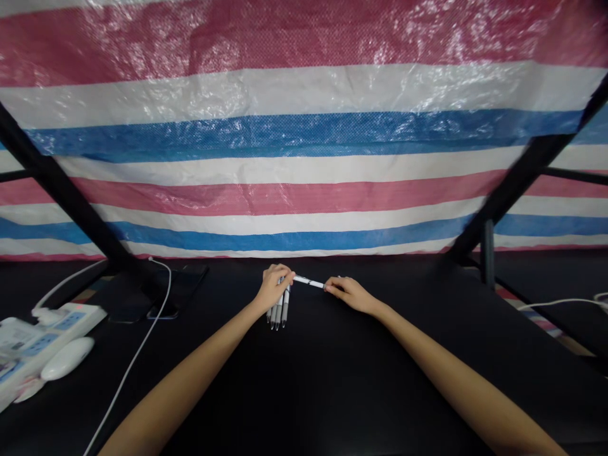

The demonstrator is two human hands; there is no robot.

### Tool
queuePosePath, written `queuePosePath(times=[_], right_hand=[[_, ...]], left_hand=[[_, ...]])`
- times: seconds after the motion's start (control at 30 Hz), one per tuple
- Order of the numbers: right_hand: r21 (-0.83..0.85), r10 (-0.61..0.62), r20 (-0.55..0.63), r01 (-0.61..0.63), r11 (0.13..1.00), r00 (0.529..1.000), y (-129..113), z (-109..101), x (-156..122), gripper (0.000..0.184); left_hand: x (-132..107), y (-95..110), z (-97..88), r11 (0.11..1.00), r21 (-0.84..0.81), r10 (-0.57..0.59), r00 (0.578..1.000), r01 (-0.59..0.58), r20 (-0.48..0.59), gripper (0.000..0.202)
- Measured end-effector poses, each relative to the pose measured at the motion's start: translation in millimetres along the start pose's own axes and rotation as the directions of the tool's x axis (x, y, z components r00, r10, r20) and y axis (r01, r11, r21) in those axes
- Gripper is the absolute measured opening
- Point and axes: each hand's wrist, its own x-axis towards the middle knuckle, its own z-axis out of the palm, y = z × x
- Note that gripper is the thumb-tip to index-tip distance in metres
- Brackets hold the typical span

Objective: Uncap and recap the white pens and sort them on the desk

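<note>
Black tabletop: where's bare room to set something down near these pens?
Most room lies on the black tabletop between the left forearm and right forearm, below the pens; more lies right of the right hand. The far left is crowded: power strip, white mouse, dark phone, white cable.

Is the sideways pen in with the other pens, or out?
Out: the pen runs between the left hand and the right hand, crosswise to the other pens below the left hand.
</note>
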Motion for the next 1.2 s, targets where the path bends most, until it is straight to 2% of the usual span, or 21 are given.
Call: queuePosePath(times=[0.2, 0.27, 0.33, 0.4, 0.47, 0.53, 0.6, 0.7, 0.77, 0.87, 1.0, 1.1, 1.2], right_hand=[[0.046, 0.017, 0.005, -0.017, 0.999, 1.0, 1.6, 0.0, -1.8, 0.036], [0.103, 0.03, 0.004, -0.03, 0.994, 1.0, 0.9, -0.3, -2.9, 0.036], [0.16, 0.04, -0.002, -0.039, 0.986, 0.999, -0.2, -1.1, -3.9, 0.036], [0.193, 0.047, -0.006, -0.045, 0.98, 0.999, -0.7, -1.9, -4.5, 0.036], [0.206, 0.052, -0.011, -0.049, 0.977, 0.999, -0.3, -2.3, -4.7, 0.037], [0.21, 0.054, -0.013, -0.05, 0.977, 0.998, 0.4, -2.4, -4.7, 0.038], [0.209, 0.053, -0.014, -0.049, 0.977, 0.998, 0.7, -2.5, -4.6, 0.039], [0.213, 0.053, -0.022, -0.047, 0.976, 0.998, 0.0, -3.4, -4.4, 0.04], [0.231, 0.062, -0.032, -0.053, 0.972, 0.998, -0.3, -4.3, -4.2, 0.042], [0.316, 0.094, -0.054, -0.073, 0.946, 0.994, 1.1, -5.3, -3.6, 0.045], [0.503, 0.182, -0.152, -0.082, 0.861, 0.972, 6.9, -4.9, -2.1, 0.047], [0.66, 0.295, -0.278, -0.041, 0.75, 0.914, 14.1, -4.8, -0.7, 0.045], [0.762, 0.372, -0.386, 0.064, 0.644, 0.844, 21.7, -7.6, -0.5, 0.043]], left_hand=[[1.1, 2.5, -1.1, 0.999, -0.036, 0.013, 0.999, -0.014, -0.03, 0.036], [3.6, 5.7, -3.4, 0.991, -0.133, -0.013, 0.999, 0.006, -0.05, 0.036], [7.2, 10.6, -6.0, 0.942, -0.33, -0.094, 0.993, 0.063, -0.077, 0.036], [11.3, 16.5, -8.0, 0.8, -0.588, -0.213, 0.972, 0.116, -0.098, 0.033], [15.1, 22.3, -9.7, 0.579, -0.805, -0.327, 0.941, 0.129, -0.084, 0.029], [17.7, 27.1, -12.5, 0.353, -0.924, -0.439, 0.898, 0.149, -0.023, 0.027], [18.8, 30.9, -17.6, 0.142, -0.971, -0.513, 0.853, 0.192, 0.093, 0.032], [18.4, 36.0, -28.3, -0.143, -0.941, -0.437, 0.833, 0.307, 0.339, 0.036], [17.7, 39.8, -34.4, -0.251, -0.907, -0.375, 0.829, 0.339, 0.414, 0.035], [17.2, 44.9, -38.0, -0.325, -0.865, -0.341, 0.805, 0.384, 0.485, 0.034], [16.5, 46.1, -35.0, -0.338, -0.85, -0.371, 0.773, 0.404, 0.515, 0.027], [15.6, 42.3, -32.0, -0.332, -0.858, -0.399, 0.766, 0.392, 0.504, 0.022], [15.8, 36.7, -30.1, -0.342, -0.854, -0.405, 0.759, 0.392, 0.51, 0.021]])
